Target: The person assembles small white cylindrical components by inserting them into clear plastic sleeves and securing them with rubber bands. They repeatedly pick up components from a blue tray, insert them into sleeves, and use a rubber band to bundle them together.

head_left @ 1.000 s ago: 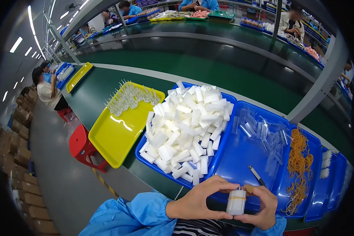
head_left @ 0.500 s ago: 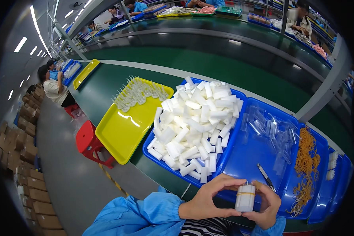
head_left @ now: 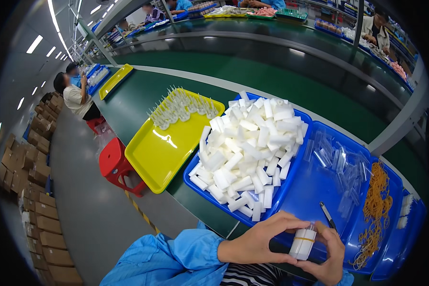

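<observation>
Between my hands is a small bundle (head_left: 302, 245) of white pieces with a clear base and a yellow rubber band around its middle. My left hand (head_left: 264, 238) pinches it from the left, thumb low and fingertips at the top. From the right, my right hand (head_left: 332, 252) closes on the same bundle, its thumb near the bottom. The bundle tilts slightly and is held above the front edge of the blue trays. A dark pen (head_left: 327, 214) lies just beyond my right hand, in the blue tray (head_left: 291, 209) with clear plastic tubes (head_left: 343, 164).
A blue tray (head_left: 191, 167) heaped with white foam pieces (head_left: 248, 143) stands left of the tubes. Farther left, a yellow tray (head_left: 159, 159) holds clear stemmed parts (head_left: 181, 109). Rubber bands (head_left: 375, 205) fill a tray at right. A red stool (head_left: 114, 157) stands beside the bench.
The bundle has gone from upright to slightly tilted in my hands, its base leaning left. The whole view has shifted a little, so the trays appear farther right.
</observation>
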Tool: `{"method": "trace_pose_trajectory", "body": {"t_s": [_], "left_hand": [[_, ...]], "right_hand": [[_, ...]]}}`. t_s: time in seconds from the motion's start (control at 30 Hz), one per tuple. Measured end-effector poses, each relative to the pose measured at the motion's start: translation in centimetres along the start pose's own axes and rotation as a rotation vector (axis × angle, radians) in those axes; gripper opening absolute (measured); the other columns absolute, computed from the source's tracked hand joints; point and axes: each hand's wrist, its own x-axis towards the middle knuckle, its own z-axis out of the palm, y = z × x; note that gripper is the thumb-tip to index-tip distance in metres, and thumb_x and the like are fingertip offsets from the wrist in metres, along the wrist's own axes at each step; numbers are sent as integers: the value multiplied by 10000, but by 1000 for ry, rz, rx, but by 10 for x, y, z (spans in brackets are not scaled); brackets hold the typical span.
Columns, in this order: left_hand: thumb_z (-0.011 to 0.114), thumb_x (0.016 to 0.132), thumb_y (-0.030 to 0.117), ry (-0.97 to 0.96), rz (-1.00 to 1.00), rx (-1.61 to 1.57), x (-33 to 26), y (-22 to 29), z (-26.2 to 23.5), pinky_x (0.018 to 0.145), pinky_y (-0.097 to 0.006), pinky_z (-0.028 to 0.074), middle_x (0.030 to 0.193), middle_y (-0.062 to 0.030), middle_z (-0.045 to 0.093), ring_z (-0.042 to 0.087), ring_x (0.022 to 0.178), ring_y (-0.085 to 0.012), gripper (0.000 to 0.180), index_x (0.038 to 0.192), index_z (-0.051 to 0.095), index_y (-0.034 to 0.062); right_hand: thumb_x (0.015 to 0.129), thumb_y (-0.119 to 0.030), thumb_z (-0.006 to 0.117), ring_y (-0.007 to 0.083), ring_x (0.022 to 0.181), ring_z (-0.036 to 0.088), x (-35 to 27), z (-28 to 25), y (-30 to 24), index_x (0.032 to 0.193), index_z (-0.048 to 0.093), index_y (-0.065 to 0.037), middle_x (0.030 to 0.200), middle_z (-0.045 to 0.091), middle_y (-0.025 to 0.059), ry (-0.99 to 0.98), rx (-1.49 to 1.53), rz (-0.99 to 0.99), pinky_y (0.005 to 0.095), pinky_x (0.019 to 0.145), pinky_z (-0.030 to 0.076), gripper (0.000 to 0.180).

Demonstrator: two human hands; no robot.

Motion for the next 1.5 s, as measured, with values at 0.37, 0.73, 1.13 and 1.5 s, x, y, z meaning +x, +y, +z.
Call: {"method": "trace_pose_trajectory", "body": {"t_s": [0.37, 0.73, 1.13, 1.5], "left_hand": [[891, 704, 113, 54, -33, -179, 5, -16, 8, 1049, -407, 448, 1397, -160, 404, 503, 1266, -271, 975, 1475, 301, 22], [692, 884, -7, -4, -422, -544, 6, -7, 18, 1002, -328, 472, 1319, -166, 541, 564, 1200, -192, 610, 1408, 382, -30], [785, 805, -6, 81, -202, -272, -3, -17, 19, 927, -316, 532, 1211, -137, 616, 636, 1093, -194, 522, 1276, 565, -54], [731, 857, 207, 213, -146, -78, -5, 3, 9, 960, -391, 499, 1207, -191, 603, 629, 1097, -286, 531, 1261, 518, -63]], "right_hand": [[672, -88, 860, 298, 1053, 632, 18, 3, 17, 1327, 543, -15, 1280, 578, 166, 187, -62, -206, 357, 895, 537, 731], [816, -138, 786, 155, 850, 584, 13, -3, 14, 1377, 528, -21, 1166, 600, 108, 128, 344, 100, 287, 726, 492, 628], [831, -159, 775, 180, 827, 607, 15, 7, 13, 1279, 604, -3, 1008, 612, 106, 114, 257, -41, 302, 742, 525, 504], [900, -116, 699, 142, 915, 620, -54, -145, 60, 1311, 569, 1, 1112, 653, 104, 1238, -477, 133, 277, 797, 508, 446]]}}
